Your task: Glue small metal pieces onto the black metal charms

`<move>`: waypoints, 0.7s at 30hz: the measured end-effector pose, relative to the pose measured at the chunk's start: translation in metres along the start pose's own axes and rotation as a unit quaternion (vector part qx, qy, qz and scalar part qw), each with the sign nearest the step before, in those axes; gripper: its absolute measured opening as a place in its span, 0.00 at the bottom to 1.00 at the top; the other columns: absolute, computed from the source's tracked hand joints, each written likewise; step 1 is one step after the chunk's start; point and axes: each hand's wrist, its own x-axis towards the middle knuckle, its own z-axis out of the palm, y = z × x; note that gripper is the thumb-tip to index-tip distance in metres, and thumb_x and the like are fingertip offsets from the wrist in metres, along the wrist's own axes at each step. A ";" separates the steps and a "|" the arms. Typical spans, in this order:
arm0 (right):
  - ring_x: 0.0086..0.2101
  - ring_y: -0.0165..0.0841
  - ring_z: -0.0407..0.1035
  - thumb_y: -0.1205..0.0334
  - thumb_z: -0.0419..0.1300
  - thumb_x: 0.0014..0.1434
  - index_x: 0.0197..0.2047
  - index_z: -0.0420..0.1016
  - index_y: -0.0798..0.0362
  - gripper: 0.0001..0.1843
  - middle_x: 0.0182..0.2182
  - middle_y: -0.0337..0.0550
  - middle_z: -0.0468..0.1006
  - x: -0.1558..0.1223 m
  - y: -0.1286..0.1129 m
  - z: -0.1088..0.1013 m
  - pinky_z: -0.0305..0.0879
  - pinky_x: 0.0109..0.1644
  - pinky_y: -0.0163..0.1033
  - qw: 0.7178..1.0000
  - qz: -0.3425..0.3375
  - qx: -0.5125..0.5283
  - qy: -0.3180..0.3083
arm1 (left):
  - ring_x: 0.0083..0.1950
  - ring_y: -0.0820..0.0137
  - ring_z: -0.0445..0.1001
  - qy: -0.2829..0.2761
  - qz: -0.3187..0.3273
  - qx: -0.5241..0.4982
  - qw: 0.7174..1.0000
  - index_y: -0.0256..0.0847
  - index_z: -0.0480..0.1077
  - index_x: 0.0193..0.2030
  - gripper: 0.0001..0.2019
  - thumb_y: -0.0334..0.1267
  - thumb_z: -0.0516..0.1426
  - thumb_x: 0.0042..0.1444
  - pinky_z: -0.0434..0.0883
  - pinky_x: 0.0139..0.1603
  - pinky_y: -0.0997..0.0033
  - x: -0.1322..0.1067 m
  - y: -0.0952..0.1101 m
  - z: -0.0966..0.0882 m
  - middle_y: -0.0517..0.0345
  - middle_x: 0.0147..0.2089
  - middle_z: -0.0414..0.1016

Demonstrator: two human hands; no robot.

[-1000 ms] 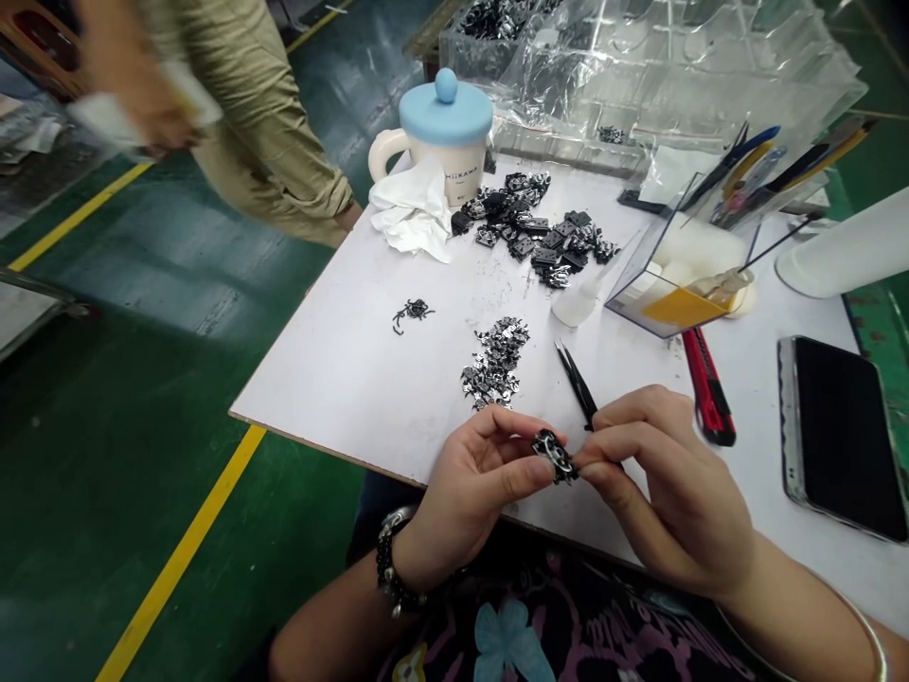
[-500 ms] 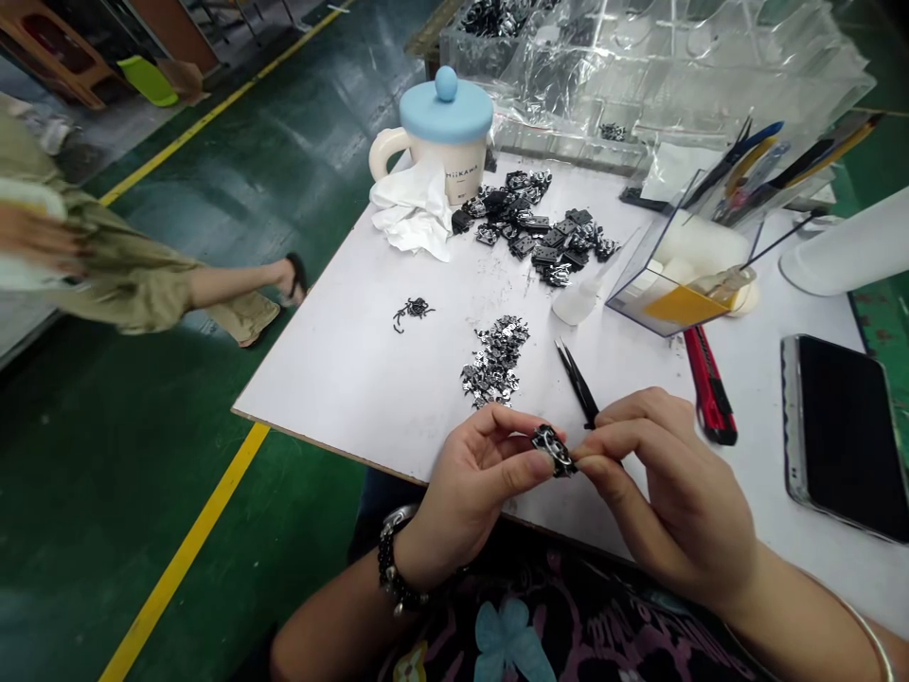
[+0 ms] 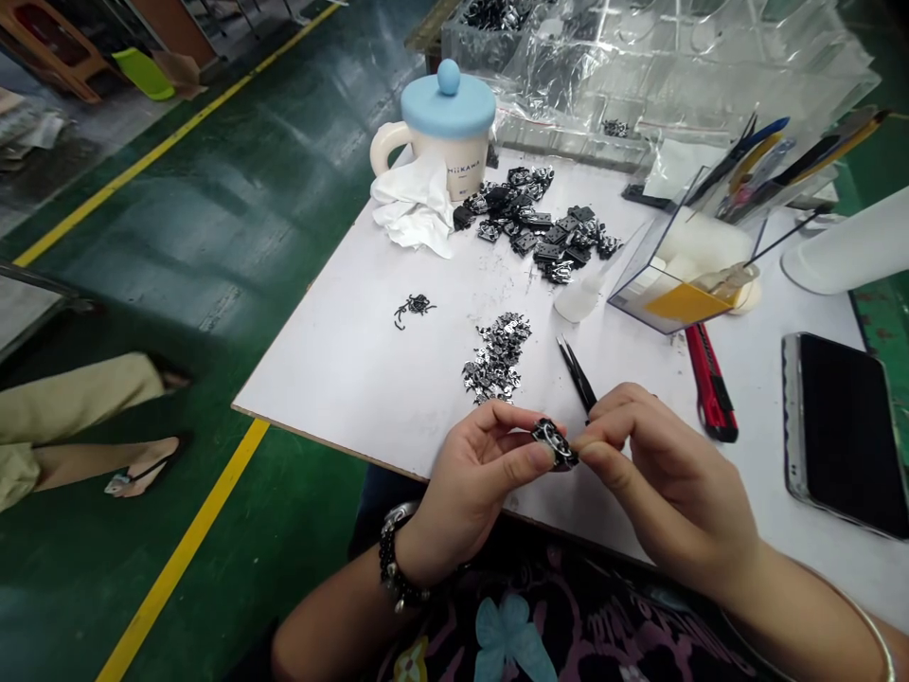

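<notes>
Between the thumb and fingers of my left hand [image 3: 483, 474] is a small black part with silver metal pieces [image 3: 554, 442]. My right hand [image 3: 660, 483] is closed in a pinch at that part's right edge; whatever lies between its fingertips is too small to make out. Black tweezers [image 3: 577, 374] lie on the table just beyond my right hand. Past my left hand is a pile of small silver metal pieces [image 3: 497, 355]. A little heap of thin black curved pieces [image 3: 415, 308] rests further left. Several black parts [image 3: 546, 232] are piled at the back.
A mug with a blue lid [image 3: 449, 114] stands at the back beside crumpled tissue [image 3: 416, 204]. On the right are a clear pen holder [image 3: 682, 256], a white dropper bottle [image 3: 579, 301], a red utility knife [image 3: 710, 384] and a phone [image 3: 848, 436]. A person's legs [image 3: 78, 417] show at left.
The walking person at left has moved toward the lower left, with only the legs in view now. My hands stay at the black part, with my right fingers shifting slightly.
</notes>
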 end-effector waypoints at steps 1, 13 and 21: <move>0.31 0.30 0.61 0.68 0.53 0.64 0.34 0.66 0.49 0.07 0.28 0.37 0.66 0.001 0.000 0.000 0.56 0.36 0.41 1.000 0.009 0.008 0.000 | 0.39 0.74 0.75 -0.001 0.000 -0.003 1.000 0.36 0.72 0.37 0.10 0.32 0.67 0.49 0.71 0.43 0.79 0.000 0.000 0.000 0.56 0.38 0.78; 0.30 0.28 0.62 0.67 0.55 0.63 0.32 0.68 0.50 0.07 0.27 0.37 0.66 0.001 -0.002 0.002 0.58 0.32 0.36 0.997 0.042 0.059 0.014 | 0.39 0.73 0.76 -0.007 -0.003 -0.027 1.000 0.35 0.71 0.37 0.10 0.30 0.66 0.50 0.75 0.44 0.75 -0.001 0.000 0.002 0.56 0.38 0.78; 0.30 0.29 0.62 0.67 0.55 0.64 0.33 0.68 0.50 0.07 0.27 0.37 0.66 -0.001 -0.002 0.002 0.58 0.32 0.37 0.996 0.052 0.070 0.014 | 0.38 0.73 0.76 -0.006 -0.010 -0.022 1.000 0.35 0.71 0.37 0.10 0.31 0.67 0.49 0.74 0.43 0.75 0.000 0.000 0.001 0.56 0.38 0.78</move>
